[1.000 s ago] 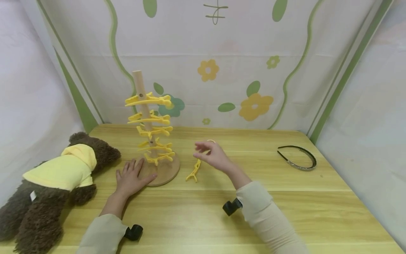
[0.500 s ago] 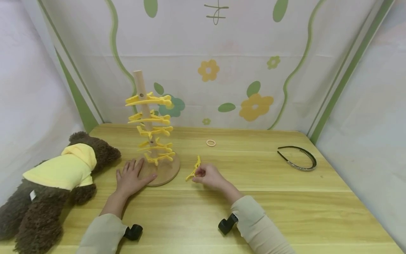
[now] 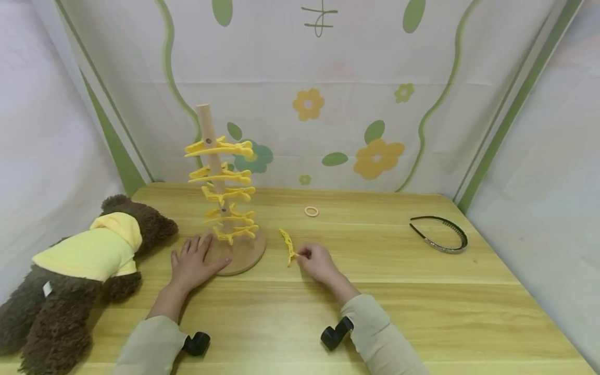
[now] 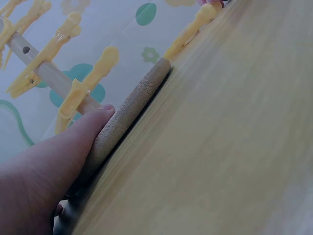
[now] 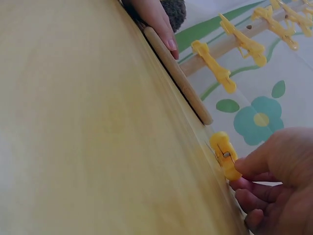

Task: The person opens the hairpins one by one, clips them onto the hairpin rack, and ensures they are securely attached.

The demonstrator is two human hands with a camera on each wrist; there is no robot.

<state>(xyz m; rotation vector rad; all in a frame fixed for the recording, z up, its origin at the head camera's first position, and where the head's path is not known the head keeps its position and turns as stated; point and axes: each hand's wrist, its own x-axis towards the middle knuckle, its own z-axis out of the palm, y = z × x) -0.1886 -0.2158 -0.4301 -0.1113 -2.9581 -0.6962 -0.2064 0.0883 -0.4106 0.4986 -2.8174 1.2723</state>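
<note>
My right hand (image 3: 320, 262) pinches one handle end of a yellow hair clip (image 3: 287, 246) between thumb and fingertips, low over the table. The right wrist view shows the clip's (image 5: 225, 154) metal spring facing the camera. On the left, my left hand (image 3: 191, 263) rests with spread, straight fingers on the round wooden base (image 3: 244, 258) of a stand; in the left wrist view its thumb (image 4: 100, 115) lies over the base's edge. Several yellow hair clips (image 3: 229, 194) are fixed one above another on the stand's upright wooden post (image 3: 204, 120).
A brown teddy bear (image 3: 53, 307) in a yellow hoodie (image 3: 96, 250) lies at the left. Behind the right hand is a small pale ring (image 3: 311, 211). A black headband (image 3: 445, 249) lies at the far right. A patterned curtain (image 3: 281, 52) hangs behind the table (image 3: 281, 323).
My right hand has come down and toward me from over the pale ring, and now pinches the yellow clip, whose far end has swung left. The left hand has stayed on the base.
</note>
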